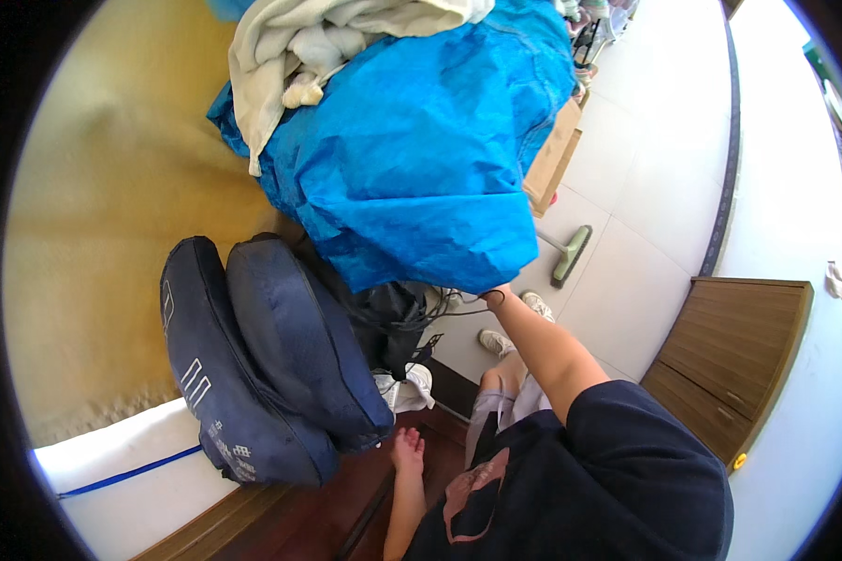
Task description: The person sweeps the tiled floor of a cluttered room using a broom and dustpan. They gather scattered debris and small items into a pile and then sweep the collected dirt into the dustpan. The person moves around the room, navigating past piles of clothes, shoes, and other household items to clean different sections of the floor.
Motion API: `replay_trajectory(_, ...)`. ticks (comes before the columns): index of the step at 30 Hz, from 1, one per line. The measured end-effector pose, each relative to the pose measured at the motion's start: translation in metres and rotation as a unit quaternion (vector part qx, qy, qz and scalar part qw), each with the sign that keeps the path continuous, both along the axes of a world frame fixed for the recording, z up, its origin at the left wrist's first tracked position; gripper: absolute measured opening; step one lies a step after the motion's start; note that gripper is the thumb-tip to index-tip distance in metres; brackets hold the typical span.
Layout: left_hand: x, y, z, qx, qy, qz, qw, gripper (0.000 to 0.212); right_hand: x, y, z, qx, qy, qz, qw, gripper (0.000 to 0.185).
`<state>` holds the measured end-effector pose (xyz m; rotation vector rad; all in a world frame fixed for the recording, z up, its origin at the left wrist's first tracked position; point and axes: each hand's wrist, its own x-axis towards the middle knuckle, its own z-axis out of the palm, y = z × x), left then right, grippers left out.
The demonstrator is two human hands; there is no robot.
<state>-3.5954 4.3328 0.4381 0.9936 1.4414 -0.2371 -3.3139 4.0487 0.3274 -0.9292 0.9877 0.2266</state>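
Observation:
My right hand [496, 292] reaches to the lower corner of a large blue woven-plastic bag or sheet [421, 161]. Its fingers are hidden behind the blue material, so their grip cannot be seen. A thin dark band or cord shows at that wrist. Lower down, my left hand [408, 449] holds nothing, its fingers slightly curled and apart. Close to it stands a bulky navy fabric bag [274, 365] bearing pale writing. A cream cloth [281, 77] lies over the upper left of the blue material. Black fabric with loose cords [393, 315] hangs between the navy bag and my right wrist.
A yellow-brown surface [112, 245] spans the left side. On the tiled floor [645, 189] lies a green broom head [572, 257], near a brown cardboard piece [556, 158]. White shoes [414, 387] sit below the black fabric. A wooden cabinet [733, 350] stands at right.

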Motion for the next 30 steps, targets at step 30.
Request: replay_trajectory(30, -0.036, -0.367, -0.034, 0.062, -0.089, -0.477, 0.872, 0.032, -0.229, -0.307, 0.153, 0.210, 0.235, 0.254, 0.914, 0.005)
